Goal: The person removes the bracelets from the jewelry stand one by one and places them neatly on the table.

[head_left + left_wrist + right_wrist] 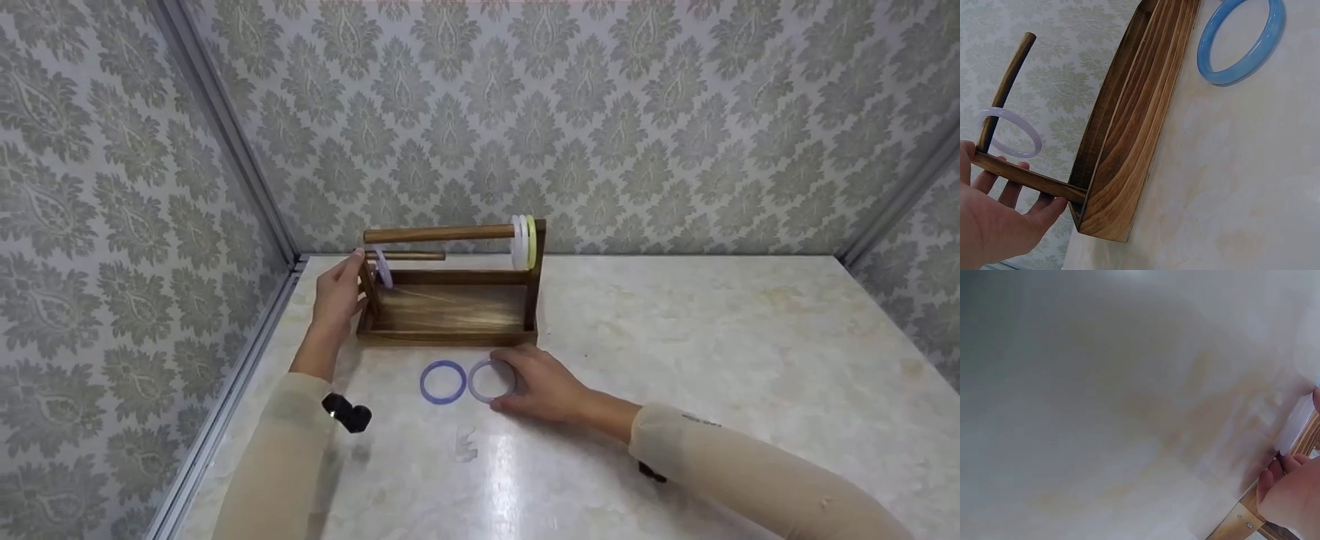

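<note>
A wooden bangle rack (450,339) stands on the table, with a tray-like base and two rods. My left hand (336,296) grips its left upright (1033,179), fingers behind the wood. A lavender bangle (385,270) hangs on the short rod beside that hand. At the right end of the longer rod hang white bangles (517,247) and a yellow-green bangle (532,247). In front of the rack, my right hand (544,386) holds a pale lavender bangle (472,380) by its edges, thumb near and fingers far. A blue bangle (424,382) lies just left of it.
The marble-patterned table (712,337) meets patterned wall panels (585,135) at the back and sides. A metal frame rail (225,405) runs along the left edge. A small translucent piece (466,444) lies in front of the bangles.
</note>
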The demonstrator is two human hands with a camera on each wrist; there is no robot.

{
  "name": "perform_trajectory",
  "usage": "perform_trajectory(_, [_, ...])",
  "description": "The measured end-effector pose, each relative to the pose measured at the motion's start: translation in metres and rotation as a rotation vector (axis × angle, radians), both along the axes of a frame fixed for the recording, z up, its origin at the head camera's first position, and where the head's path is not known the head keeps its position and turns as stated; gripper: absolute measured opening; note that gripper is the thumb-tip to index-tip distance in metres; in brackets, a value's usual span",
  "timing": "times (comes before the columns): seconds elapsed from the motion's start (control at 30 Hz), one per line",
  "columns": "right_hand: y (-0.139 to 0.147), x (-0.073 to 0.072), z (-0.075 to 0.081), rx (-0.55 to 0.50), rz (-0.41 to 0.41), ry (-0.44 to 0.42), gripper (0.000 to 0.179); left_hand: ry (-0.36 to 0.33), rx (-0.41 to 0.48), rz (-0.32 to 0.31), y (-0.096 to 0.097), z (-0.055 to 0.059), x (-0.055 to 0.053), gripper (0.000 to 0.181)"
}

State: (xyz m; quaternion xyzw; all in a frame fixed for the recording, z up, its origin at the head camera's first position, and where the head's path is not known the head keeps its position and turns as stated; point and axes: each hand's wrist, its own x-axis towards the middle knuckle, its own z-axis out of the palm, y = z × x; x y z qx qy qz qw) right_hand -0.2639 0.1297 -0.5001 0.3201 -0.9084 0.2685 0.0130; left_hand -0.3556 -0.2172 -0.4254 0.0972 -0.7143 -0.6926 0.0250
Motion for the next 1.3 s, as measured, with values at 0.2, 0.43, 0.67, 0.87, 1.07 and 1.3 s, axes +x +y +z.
perform_trajectory(0.2, [0.004,-0.002,0.005,-0.037,0.012,-0.094,0.080,-0.010,0.003,-0.008,0.000,-0.001,-0.001,0.072])
perform_trajectory(0.43, [0.003,-0.006,0.014,-0.057,0.035,-0.200,0.078,-0.016,0.019,-0.012,-0.002,-0.002,-0.001,0.072])
perform_trajectory(0.67, [0.001,-0.007,0.036,-0.057,0.093,-0.192,0.079,-0.009,0.007,-0.026,-0.001,0.000,0.000,0.070])
perform_trajectory(0.87, [-0.010,-0.010,0.063,-0.113,0.151,-0.190,0.075,0.000,-0.004,-0.040,-0.001,-0.001,-0.001,0.067])
perform_trajectory(1.07, [-0.028,-0.014,0.086,-0.109,0.155,-0.130,0.073,-0.001,0.000,-0.023,-0.001,-0.002,-0.002,0.065])
perform_trajectory(1.3, [-0.052,-0.025,0.099,-0.063,0.165,-0.010,0.076,-0.019,-0.008,-0.020,-0.002,-0.001,-0.003,0.070])
